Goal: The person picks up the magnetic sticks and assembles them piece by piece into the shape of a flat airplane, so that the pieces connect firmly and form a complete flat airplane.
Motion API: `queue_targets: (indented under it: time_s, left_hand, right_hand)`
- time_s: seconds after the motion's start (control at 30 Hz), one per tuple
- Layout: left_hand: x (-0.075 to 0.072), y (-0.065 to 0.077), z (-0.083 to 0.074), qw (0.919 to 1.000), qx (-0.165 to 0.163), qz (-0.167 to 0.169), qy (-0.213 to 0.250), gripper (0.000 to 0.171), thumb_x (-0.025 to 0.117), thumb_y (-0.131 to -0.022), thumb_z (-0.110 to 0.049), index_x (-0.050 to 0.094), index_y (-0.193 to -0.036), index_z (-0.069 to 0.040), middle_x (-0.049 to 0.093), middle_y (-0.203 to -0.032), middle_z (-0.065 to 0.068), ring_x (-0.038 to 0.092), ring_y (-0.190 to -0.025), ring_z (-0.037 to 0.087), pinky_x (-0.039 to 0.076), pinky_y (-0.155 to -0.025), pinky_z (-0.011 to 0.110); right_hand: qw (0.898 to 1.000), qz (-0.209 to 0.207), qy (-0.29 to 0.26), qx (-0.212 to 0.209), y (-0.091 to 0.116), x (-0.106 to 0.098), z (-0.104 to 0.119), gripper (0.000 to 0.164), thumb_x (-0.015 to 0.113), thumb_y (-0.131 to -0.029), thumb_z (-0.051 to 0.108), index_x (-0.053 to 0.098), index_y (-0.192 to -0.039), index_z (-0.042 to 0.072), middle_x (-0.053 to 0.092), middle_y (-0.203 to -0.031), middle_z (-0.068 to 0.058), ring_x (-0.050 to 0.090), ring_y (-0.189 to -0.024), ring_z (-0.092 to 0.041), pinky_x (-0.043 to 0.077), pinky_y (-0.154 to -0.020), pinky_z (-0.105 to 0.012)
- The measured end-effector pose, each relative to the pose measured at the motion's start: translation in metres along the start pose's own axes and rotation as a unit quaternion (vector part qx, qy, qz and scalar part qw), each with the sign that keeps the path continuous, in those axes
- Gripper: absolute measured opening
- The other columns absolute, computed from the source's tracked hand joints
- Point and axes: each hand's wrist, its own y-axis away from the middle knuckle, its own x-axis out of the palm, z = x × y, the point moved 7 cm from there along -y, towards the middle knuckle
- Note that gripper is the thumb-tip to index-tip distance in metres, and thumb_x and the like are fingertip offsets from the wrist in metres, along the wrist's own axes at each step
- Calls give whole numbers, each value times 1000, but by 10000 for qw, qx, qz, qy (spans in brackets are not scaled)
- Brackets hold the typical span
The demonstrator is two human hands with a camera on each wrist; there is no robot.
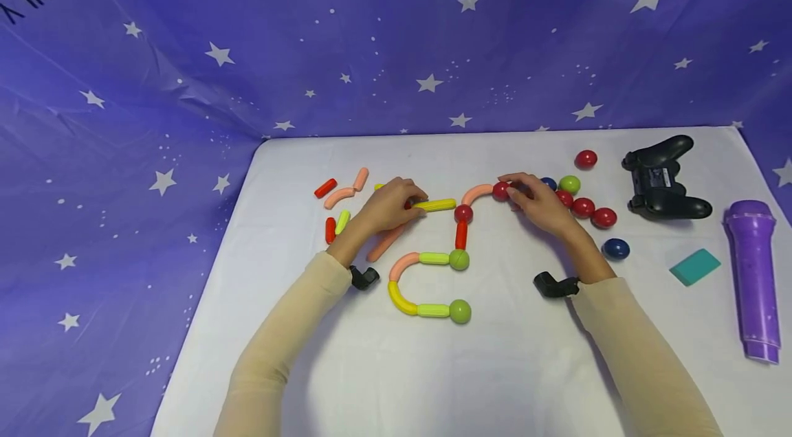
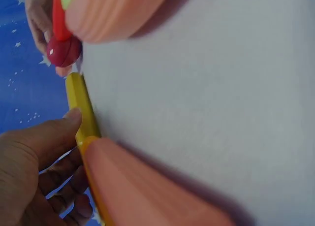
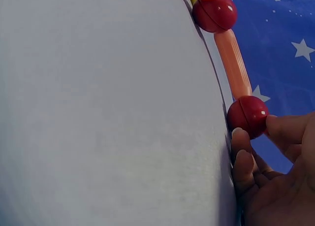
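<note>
My left hand (image 1: 391,206) holds a straight yellow magnetic rod (image 1: 438,205) between thumb and fingers; the rod's far end points at a red ball (image 1: 463,214). From that ball a curved salmon rod (image 1: 475,193) runs to a second red ball (image 3: 247,117), which my right hand (image 1: 540,205) pinches between thumb and fingers. Below the first ball, a red rod (image 1: 460,236) leads to a green ball (image 1: 459,259). Light green, salmon and yellow rods (image 1: 402,299) continue in a C shape to a lower green ball (image 1: 460,311). A salmon rod (image 1: 385,244) lies under my left wrist.
Several loose short rods (image 1: 339,198) lie left of my left hand. Right of my right hand are red balls (image 1: 583,207), a green ball (image 1: 570,184) and a blue ball (image 1: 616,249). Farther right are a black game controller (image 1: 659,179), a teal block (image 1: 695,266) and a purple flashlight-shaped tube (image 1: 753,279).
</note>
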Motion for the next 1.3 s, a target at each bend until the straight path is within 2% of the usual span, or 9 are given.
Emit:
queue_targets:
  time_s: [0.2, 0.3, 0.4, 0.53, 0.77, 0.93, 1.07, 1.2, 1.3]
  left_hand:
    - [3, -2, 3, 9998, -98, -151, 98, 26, 72, -90, -26, 75, -112, -13, 66, -96, 0, 51, -82, 15, 41, -71, 27]
    - [-2, 2, 9, 9974, -286, -501, 426, 25, 72, -89, -24, 75, -110, -11, 64, -90, 1, 52, -78, 15, 43, -70, 26]
    - [-9, 7, 16, 9896, -565, -896, 972, 25, 73, -89, -22, 74, -109, -9, 63, -88, 2, 54, -77, 15, 45, -69, 25]
    - [-11, 12, 19, 9853, -670, -954, 1253, 26, 72, -90, -22, 73, -111, -7, 65, -90, 4, 55, -78, 15, 46, -70, 25]
    - [-4, 14, 10, 9981, -301, -487, 225, 26, 67, -94, -17, 68, -117, -5, 69, -102, 8, 53, -83, 20, 45, -75, 31]
    - [-1, 13, 0, 9985, -45, -323, -443, 25, 66, -93, -14, 64, -116, -3, 67, -100, 8, 57, -86, 21, 49, -79, 33]
    - [-3, 13, -5, 9980, 6, -379, -502, 23, 64, -95, -11, 62, -116, -2, 65, -98, 9, 58, -84, 20, 51, -77, 31]
    - [-9, 15, -9, 9972, -136, -698, -214, 24, 61, -95, -10, 62, -117, -1, 65, -101, 10, 58, -83, 18, 51, -74, 30]
    - [-12, 20, -17, 9906, -485, -1095, 661, 24, 65, -94, -14, 65, -116, -3, 68, -101, 8, 61, -85, 18, 51, -76, 30]
  right_hand:
    - [9994, 245, -242, 67, 0, -2, -2, 38, 44, -105, 22, 49, -141, 10, 57, -118, -18, 57, -84, -21, 48, -68, -21]
    - [9989, 336, -329, 80, -1, -3, -2, 39, 44, -105, 23, 49, -141, 10, 58, -109, -18, 56, -82, -21, 49, -68, -23]
    - [9982, 428, -417, 108, -2, -3, -1, 39, 43, -105, 23, 48, -142, 10, 57, -104, -18, 55, -82, -21, 49, -68, -24]
    - [9970, 567, -499, 162, -2, -4, 0, 40, 40, -106, 24, 46, -144, 11, 55, -111, -17, 56, -86, -20, 49, -70, -24]
    - [9962, 854, -165, 73, 0, -5, 6, 42, 41, -106, 24, 44, -146, 9, 55, -117, -20, 56, -89, -26, 50, -72, -27]
    - [9922, 1221, 174, -206, 3, -13, 16, 42, 44, -105, 17, 45, -145, 5, 51, -130, -19, 57, -88, -28, 50, -68, -29]
    - [9870, 1582, 226, -168, 3, -20, 18, 43, 46, -103, 10, 44, -146, 5, 53, -124, -21, 56, -83, -28, 49, -69, -32]
    - [9823, 1849, 311, 44, -1, -24, 13, 46, 44, -100, 4, 44, -146, 10, 59, -112, -20, 55, -81, -26, 47, -71, -32]
    - [9797, 1968, 388, 21, -5, -25, 11, 49, 43, -99, 1, 45, -146, 11, 62, -109, -18, 56, -83, -26, 47, -71, -32]
